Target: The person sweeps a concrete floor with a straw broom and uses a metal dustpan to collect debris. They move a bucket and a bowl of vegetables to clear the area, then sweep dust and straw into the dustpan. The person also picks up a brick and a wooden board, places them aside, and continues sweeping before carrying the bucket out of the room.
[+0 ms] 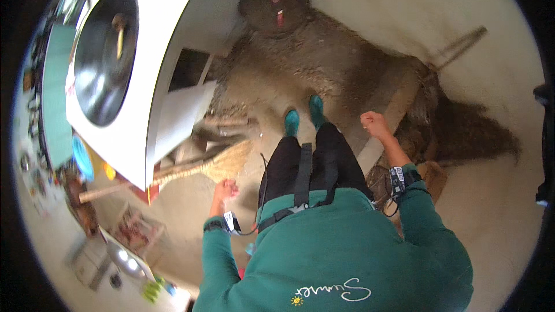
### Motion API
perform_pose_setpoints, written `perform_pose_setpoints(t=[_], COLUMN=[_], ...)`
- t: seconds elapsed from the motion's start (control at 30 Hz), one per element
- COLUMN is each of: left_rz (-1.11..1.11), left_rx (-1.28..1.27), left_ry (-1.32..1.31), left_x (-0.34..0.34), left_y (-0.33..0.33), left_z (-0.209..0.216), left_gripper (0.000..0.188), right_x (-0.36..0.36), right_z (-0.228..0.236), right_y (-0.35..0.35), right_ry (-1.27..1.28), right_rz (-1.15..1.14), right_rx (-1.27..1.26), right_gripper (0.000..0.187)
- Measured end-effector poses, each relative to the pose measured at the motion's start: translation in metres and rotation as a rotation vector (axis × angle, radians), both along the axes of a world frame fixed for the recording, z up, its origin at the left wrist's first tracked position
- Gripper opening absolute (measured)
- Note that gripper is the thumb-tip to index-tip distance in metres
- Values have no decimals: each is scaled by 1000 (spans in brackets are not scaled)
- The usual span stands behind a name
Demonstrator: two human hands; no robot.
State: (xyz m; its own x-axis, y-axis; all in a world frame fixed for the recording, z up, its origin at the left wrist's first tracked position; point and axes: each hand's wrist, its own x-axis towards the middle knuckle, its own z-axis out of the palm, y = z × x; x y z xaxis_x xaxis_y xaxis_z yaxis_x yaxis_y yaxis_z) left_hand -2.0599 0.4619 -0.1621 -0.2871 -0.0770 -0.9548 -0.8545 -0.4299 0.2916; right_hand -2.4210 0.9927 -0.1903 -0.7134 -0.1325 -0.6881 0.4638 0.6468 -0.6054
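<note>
My left hand [226,188] hangs low at my left side, its fingers loosely curled in with nothing visible in them. Just beyond it lies a straw broom [222,164], bristles toward my legs and handle reaching left; hand and broom look apart. Out to my right, my right hand [374,122] is raised with its fingers folded into a fist, and no object shows in it. Both wrists carry strapped-on devices with cables. I stand in teal boots [292,122] on a dusty floor.
To the left a white stove counter [153,20] holds a large dark wok [95,89] with a wooden-handled tool [119,37] in it. Firewood [196,147] lies below. A round dark lid [274,3] rests ahead. On the right are a brush pile [468,130] and a low ledge [399,104].
</note>
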Motion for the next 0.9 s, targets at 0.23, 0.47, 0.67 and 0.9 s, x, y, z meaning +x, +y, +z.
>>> perform_pose_setpoints(t=[0.23,0.47,0.67,0.9], left_rz=[121,117,187,405], left_rx=[-345,-386,-303,-796], left_ry=[-214,-418,-260,-255], left_x=[16,88,165,218], left_y=[48,69,-42,-286], left_z=[68,83,38,-75], left_gripper=[21,17,10,25], right_x=[-21,-56,-57,110], right_z=[-84,-96,-95,-43], right_y=[18,33,35,135], right_ry=[-214,-64,-258,-450], right_rz=[504,386,145,-167], right_rx=[162,167,201,303], right_gripper=[15,10,9,11])
